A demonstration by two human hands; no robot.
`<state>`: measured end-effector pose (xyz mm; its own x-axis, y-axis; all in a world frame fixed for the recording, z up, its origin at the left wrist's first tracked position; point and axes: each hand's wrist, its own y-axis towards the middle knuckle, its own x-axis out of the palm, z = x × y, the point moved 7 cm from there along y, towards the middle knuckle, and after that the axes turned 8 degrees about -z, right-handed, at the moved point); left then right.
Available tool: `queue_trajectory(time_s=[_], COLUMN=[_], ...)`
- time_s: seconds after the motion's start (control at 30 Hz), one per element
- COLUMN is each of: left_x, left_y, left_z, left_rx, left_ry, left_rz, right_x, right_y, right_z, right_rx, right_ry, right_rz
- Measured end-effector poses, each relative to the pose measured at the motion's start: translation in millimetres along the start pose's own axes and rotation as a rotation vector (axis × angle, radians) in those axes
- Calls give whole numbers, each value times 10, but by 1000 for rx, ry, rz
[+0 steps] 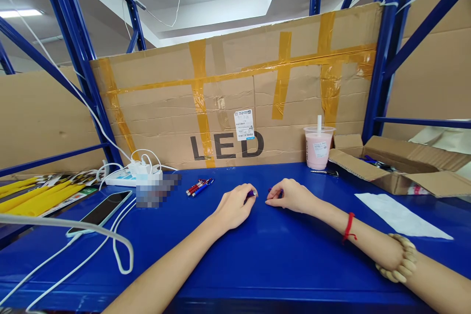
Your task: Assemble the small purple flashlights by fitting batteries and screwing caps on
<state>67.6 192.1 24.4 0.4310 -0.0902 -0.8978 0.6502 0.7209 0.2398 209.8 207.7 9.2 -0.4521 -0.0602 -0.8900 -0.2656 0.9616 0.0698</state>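
- Your left hand (235, 206) is curled nearly closed, thumb and fingertips around a slim purple piece (251, 193); its end pokes out toward your other hand, probably so that end stays within reach.
- Your right hand (294, 196) is pinched in at thumb and forefinger, and it seems to have a small dark purple part (270, 190) there — mostly hidden by your fingers, so its shape you cannot tell from here.
- The two purple things sit just above the middle of the blue tabletop (257, 260), facing each other across a narrow gap; holding them low, with your forearms angled inward, likely steadies both hands.
- The red and blue pen-like items (200, 188) lie bunched beyond your left hand, near enough to reach, yet out of your working space.
- The pink drink (317, 149) stands upright at the back by the cardboard panel (165, 122), perhaps to guard against a knock.
- The open carton (405, 184) and white sheet (403, 216) lie off to your right; the phone (103, 211) lies left, beside white cables (123, 223) — all clear of your hands.
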Motion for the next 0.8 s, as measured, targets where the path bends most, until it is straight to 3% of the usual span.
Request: queue_trajectory(time_s=[0.47, 0.8], left_x=[5, 0], left_y=[4, -4], left_z=[2, 24], left_rx=[1, 10], left_ry=[-3, -28], left_rz=[-8, 0], right_x=[10, -1], right_y=[-7, -15], right_z=[-3, -56], right_rx=[23, -45], right_ry=[-8, -24], right_rz=[5, 17])
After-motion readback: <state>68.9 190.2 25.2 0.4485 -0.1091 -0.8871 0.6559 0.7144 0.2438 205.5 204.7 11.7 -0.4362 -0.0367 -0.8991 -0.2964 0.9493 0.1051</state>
